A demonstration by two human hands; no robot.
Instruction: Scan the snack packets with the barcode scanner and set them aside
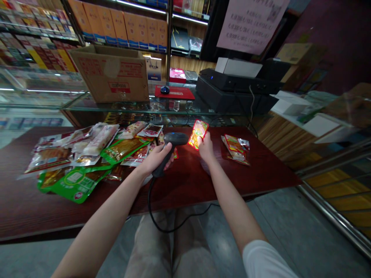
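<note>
Pale trouser legs [171,247] sit closest, just below the edge of a dark red wooden table [261,166] that fills the middle of the view. Beyond it, on a glass counter [124,110], stand an open cardboard carton [110,73] and a black printer [236,87]. Heaped snack packets [87,154] spread across the table's left half, among them a green pouch [75,184], while 2 red packets [235,150] lie apart to the right. The left hand [155,160] grips a black barcode scanner [175,139], its fingers [158,152] wrapped round the handle, the head aimed at a red foil packet [198,134] held up in the right hand [206,148]. Its fingers [205,136] seem to pinch the packet against the thumb, though the foil hides part of them. The scanner's cable [174,230] loops over the table edge, so a sharp swing could snag it and jerk the scanner loose, and a slack pinch could drop the packet
</note>
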